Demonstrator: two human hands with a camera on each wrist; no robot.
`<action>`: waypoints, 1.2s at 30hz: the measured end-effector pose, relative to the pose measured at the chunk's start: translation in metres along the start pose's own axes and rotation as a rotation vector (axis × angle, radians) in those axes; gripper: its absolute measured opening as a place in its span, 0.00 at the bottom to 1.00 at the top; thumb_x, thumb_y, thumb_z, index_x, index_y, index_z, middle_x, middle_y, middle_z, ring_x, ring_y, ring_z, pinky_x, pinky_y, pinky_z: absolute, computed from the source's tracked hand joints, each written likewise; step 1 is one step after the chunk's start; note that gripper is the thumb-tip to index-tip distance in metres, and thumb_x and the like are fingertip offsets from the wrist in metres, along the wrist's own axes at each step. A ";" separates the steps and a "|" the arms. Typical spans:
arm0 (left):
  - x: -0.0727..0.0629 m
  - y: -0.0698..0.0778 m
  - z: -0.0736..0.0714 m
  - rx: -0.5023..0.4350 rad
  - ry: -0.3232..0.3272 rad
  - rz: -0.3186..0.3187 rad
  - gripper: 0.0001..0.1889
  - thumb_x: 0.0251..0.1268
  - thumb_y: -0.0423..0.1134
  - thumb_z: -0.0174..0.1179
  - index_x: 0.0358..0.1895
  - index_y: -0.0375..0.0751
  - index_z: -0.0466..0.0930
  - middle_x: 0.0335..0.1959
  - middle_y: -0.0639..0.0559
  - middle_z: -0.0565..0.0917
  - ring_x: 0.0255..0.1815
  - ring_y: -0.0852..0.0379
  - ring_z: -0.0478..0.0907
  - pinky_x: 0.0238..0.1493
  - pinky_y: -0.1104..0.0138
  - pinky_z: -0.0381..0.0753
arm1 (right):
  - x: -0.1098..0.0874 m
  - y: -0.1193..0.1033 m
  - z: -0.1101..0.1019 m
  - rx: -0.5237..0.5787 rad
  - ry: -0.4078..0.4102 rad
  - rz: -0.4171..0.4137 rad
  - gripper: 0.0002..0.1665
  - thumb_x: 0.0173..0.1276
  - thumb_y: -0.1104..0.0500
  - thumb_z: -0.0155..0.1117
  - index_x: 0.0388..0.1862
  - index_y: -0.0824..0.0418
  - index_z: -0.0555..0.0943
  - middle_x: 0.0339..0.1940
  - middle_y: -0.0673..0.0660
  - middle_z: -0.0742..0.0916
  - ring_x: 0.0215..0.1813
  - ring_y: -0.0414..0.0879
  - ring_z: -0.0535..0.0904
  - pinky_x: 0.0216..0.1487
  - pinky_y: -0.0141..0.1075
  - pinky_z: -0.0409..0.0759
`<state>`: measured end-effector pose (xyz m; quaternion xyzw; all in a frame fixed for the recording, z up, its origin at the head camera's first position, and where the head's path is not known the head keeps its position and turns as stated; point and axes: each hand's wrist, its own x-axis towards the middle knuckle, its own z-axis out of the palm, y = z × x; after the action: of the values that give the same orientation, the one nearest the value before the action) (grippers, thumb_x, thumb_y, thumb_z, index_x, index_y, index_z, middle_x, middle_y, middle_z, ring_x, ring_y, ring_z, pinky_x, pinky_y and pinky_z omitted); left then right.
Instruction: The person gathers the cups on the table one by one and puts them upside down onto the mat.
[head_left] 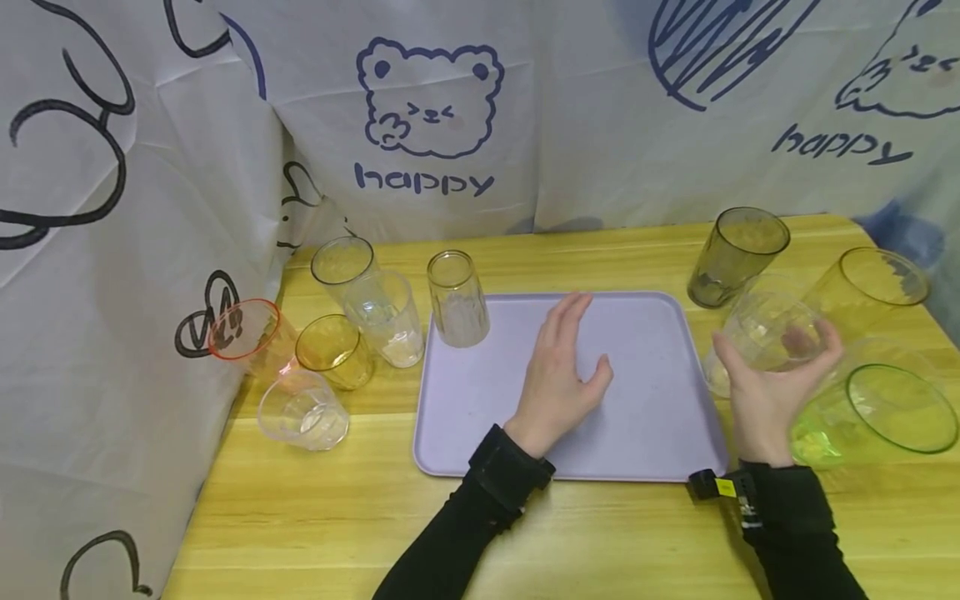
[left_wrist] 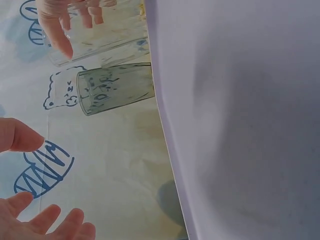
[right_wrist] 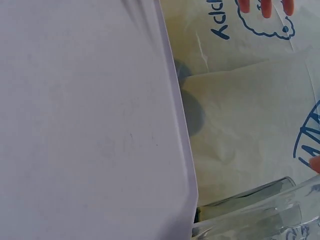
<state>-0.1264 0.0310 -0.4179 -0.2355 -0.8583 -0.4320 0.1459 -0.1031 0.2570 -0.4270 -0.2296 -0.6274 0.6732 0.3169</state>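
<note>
My right hand (head_left: 776,404) curls round a clear glass (head_left: 757,321) just right of the tray, thumb on its left side and fingers showing through its far side. My left hand (head_left: 555,383) hovers over the lilac tray (head_left: 637,417) with fingers straight, thumb spread and nothing held. One ribbed glass with a brownish rim (head_left: 457,304) stands at the tray's back left corner. In the left wrist view, the right hand (left_wrist: 75,20) shows at the top beside a grey glass (left_wrist: 117,87). The right wrist view catches the clear glass (right_wrist: 260,220) at the tray's corner.
Around my right hand stand a dark grey glass (head_left: 735,258), an amber glass (head_left: 862,283) and a green glass (head_left: 885,417). Left of the tray are several glasses, among them an orange-rimmed one (head_left: 258,342) and a yellow one (head_left: 337,354). A printed cloth (head_left: 600,150) hangs behind the table.
</note>
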 end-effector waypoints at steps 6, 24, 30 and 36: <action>0.000 -0.001 -0.003 0.012 -0.002 -0.015 0.39 0.61 0.34 0.64 0.76 0.41 0.59 0.76 0.42 0.65 0.78 0.48 0.63 0.77 0.57 0.67 | 0.002 -0.002 0.000 0.012 -0.004 0.035 0.54 0.54 0.66 0.78 0.73 0.43 0.58 0.64 0.47 0.66 0.66 0.40 0.60 0.60 0.28 0.62; 0.004 -0.016 -0.016 -0.082 0.007 -0.076 0.38 0.63 0.36 0.62 0.76 0.40 0.58 0.76 0.42 0.64 0.77 0.49 0.64 0.79 0.57 0.65 | -0.006 -0.032 0.010 0.121 -0.076 -0.145 0.52 0.52 0.74 0.75 0.72 0.52 0.61 0.62 0.51 0.71 0.66 0.43 0.65 0.68 0.34 0.60; 0.006 -0.021 -0.021 -0.200 0.025 -0.126 0.37 0.63 0.36 0.61 0.76 0.39 0.59 0.73 0.41 0.67 0.70 0.45 0.70 0.71 0.51 0.73 | -0.016 -0.048 0.026 0.333 -0.170 -0.143 0.50 0.53 0.79 0.71 0.71 0.55 0.61 0.61 0.57 0.73 0.66 0.49 0.65 0.67 0.38 0.63; 0.008 -0.023 -0.025 -0.345 0.063 -0.173 0.35 0.66 0.35 0.62 0.75 0.37 0.61 0.73 0.40 0.69 0.71 0.43 0.72 0.71 0.48 0.73 | -0.025 -0.056 0.046 0.584 -0.277 -0.049 0.43 0.58 0.84 0.62 0.68 0.58 0.63 0.58 0.60 0.76 0.64 0.53 0.67 0.60 0.36 0.78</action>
<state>-0.1438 0.0008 -0.4149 -0.1686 -0.7836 -0.5908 0.0923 -0.1099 0.2077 -0.3685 -0.0202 -0.4503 0.8418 0.2970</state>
